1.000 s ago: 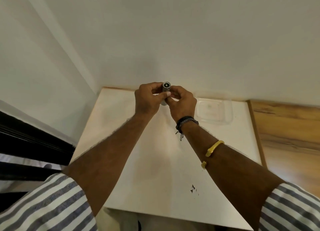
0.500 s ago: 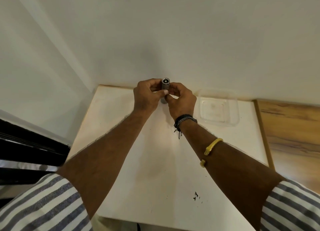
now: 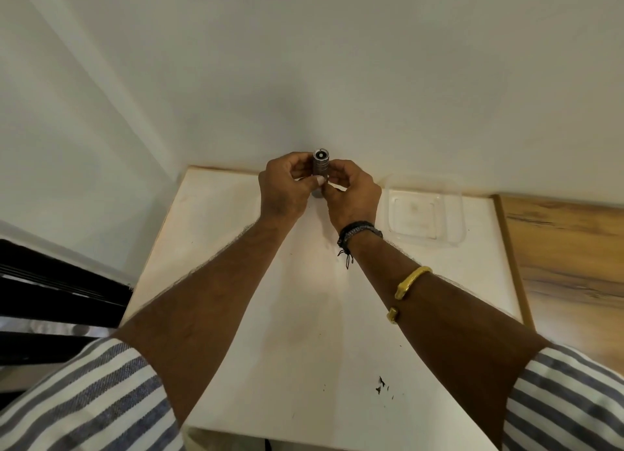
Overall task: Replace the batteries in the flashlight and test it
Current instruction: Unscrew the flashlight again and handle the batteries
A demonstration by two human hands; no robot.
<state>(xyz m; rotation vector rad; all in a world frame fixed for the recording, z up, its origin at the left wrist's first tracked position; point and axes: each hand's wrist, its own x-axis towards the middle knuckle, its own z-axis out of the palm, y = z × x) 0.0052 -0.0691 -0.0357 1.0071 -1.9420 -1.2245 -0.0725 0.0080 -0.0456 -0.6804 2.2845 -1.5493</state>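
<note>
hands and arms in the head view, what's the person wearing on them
Both forearms are bare, with short sleeves striped white and blue-grey ending near the elbows. The left hand has nothing on hand or wrist. The right hand has a dark braided wristband with loose cord ends, and further up that forearm an open gold-coloured cuff bangle.

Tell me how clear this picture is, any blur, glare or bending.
Head view: the flashlight between the left hand and right hand is fairly sharp; soft light, faint shadows, no glare; the wide lens bends the table edges.
</note>
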